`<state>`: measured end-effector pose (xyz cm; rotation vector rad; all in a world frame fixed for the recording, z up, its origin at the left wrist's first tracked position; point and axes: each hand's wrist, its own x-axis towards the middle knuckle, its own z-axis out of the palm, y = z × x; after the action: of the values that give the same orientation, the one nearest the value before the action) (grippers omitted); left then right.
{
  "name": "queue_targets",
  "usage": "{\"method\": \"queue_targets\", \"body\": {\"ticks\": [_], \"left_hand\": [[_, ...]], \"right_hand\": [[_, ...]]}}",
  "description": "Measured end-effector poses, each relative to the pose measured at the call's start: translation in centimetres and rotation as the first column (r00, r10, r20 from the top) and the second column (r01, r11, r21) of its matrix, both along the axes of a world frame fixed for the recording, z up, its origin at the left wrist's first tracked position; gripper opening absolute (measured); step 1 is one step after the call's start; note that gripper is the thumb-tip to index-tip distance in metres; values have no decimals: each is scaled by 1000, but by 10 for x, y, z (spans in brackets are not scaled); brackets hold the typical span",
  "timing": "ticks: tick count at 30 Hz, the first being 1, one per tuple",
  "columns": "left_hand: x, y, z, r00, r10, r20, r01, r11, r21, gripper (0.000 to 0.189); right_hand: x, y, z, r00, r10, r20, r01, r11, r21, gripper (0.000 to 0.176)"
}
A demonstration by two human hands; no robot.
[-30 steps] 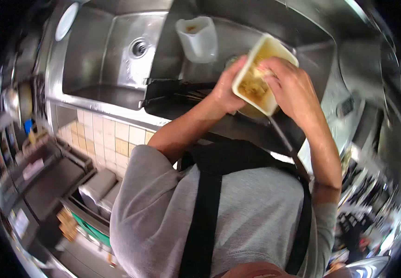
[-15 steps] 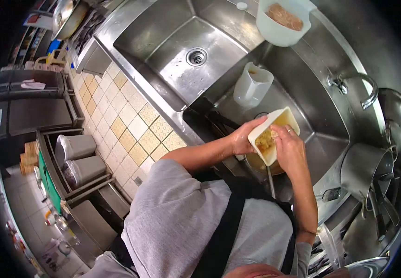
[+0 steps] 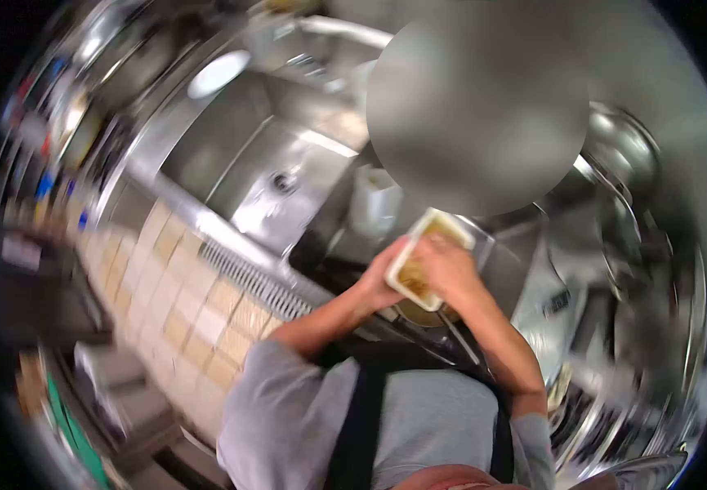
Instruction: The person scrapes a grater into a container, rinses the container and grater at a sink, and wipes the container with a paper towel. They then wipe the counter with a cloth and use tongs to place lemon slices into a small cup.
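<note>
A white rectangular tub [image 3: 454, 226] is tilted over the sink, with soft yellow food [image 3: 413, 283] and some liquid inside. My left hand [image 3: 383, 279] is closed on the tub's left side. Inside the tub, my right hand [image 3: 445, 263] has its fingers curled down at the food. Its fingertips are hidden, and I cannot make out what they grip. Just below the tub is a pan [image 3: 420, 315] with yellowish contents, partly covered by the tub and my right arm. Its long handle [image 3: 463, 343] points toward my body.
A white pitcher [image 3: 375, 201] stands in the near sink basin. Beyond the divider lies the other basin with its drain [image 3: 282, 182]. Pots and metal bowls [image 3: 627, 151] line the right side. A grey blurred disc covers the upper middle of the view.
My head view has turned and smeared, so the sink and hands appear further left and lower. My right hand's fingers have gone deeper into the tub. My left hand keeps its hold.
</note>
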<state>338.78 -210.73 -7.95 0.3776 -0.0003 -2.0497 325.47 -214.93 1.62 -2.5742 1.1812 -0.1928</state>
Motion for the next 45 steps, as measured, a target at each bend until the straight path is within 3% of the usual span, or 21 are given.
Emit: {"method": "queue_targets", "body": {"ticks": [1,2,5,7,8,10,12,19,22,25,28,31,36,38,41,43,45], "left_hand": [[2,8,2,1000,10,6,-10,1000,-7,43],[2,14,-2,1000,3,31,-4,1000,12,43],[7,26,-17,993,-26,112,21,999,44,44],[9,35,-10,975,-12,222,15,1000,-11,46],[7,39,-4,942,-14,335,60,990,-126,46],[8,38,-5,900,-50,433,134,977,-164,51],[3,29,-3,894,-107,434,137,990,-38,55],[-10,17,0,899,-175,401,264,948,-178,60],[-9,11,-6,894,-159,420,334,860,-386,55],[-1,4,-16,862,-232,450,405,850,-337,56],[5,-4,-26,817,-353,456,472,864,-175,56],[5,-11,-29,778,-425,463,529,841,-117,53],[11,-34,-54,790,-460,405,558,814,-163,51],[12,-36,-57,823,-445,352,529,826,-194,49],[3,-17,-22,863,-425,272,473,869,-144,45],[1,-17,-21,877,-430,213,461,878,-125,43],[9,-30,-47,885,-437,160,459,877,-144,43]], "right_hand": [[-1,6,-7,999,30,28,-25,988,-150,23],[0,11,-3,998,-11,-58,4,992,-123,23],[0,20,-10,997,39,65,-26,981,-191,18],[3,27,-8,991,-37,130,57,986,-157,17],[3,29,-11,980,-33,195,73,977,-202,16],[-2,35,-18,963,-51,265,123,957,-263,16],[-2,39,-22,952,-97,290,184,939,-289,16],[-8,61,-22,893,-296,339,408,852,-330,15],[-8,62,-17,907,-304,291,397,848,-352,14],[7,70,-14,787,-540,300,617,679,-398,15],[-5,62,-27,889,-356,289,443,830,-339,14],[-11,63,-29,898,-207,387,362,850,-384,17],[-13,59,-24,894,-171,415,355,834,-422,19],[-8,62,-15,959,-280,47,272,858,-436,19],[6,89,24,795,-353,-494,166,909,-383,36],[9,89,28,631,-344,-696,141,932,-333,46],[19,83,25,538,-323,-779,135,945,-299,52]]}}
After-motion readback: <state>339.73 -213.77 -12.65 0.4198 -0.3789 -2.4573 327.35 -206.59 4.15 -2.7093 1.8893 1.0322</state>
